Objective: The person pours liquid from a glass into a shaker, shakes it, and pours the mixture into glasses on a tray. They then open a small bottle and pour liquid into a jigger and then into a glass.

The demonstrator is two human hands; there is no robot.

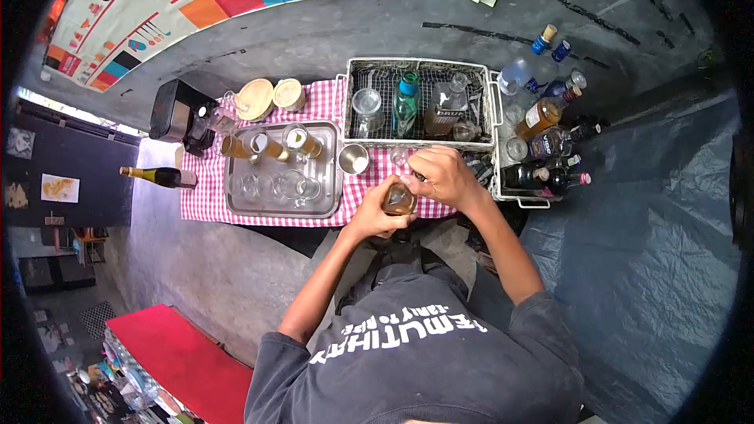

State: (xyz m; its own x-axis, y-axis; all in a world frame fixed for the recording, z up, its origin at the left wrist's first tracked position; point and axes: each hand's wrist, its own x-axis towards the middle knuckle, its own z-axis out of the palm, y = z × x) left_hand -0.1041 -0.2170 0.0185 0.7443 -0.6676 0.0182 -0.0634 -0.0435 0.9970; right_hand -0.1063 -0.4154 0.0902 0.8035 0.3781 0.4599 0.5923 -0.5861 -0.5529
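Note:
Close to my body, at the front edge of the checkered cloth (206,198), my left hand (374,210) is wrapped round a glass vessel (399,199) with amber-brown contents. My right hand (446,176) is closed just above and right of it, its fingers at the vessel's rim; what they pinch is too small to make out. A metal cup (353,159) stands just left of the hands. Behind them is a small clear glass (399,158).
A metal tray (330,202) at the left holds several glasses, some with amber drink. A white wire basket (353,64) with bottles and jars stands behind my hands. Several bottles fill a rack (499,180) at the right. A black machine (174,116) stands back left, near two lidded tubs.

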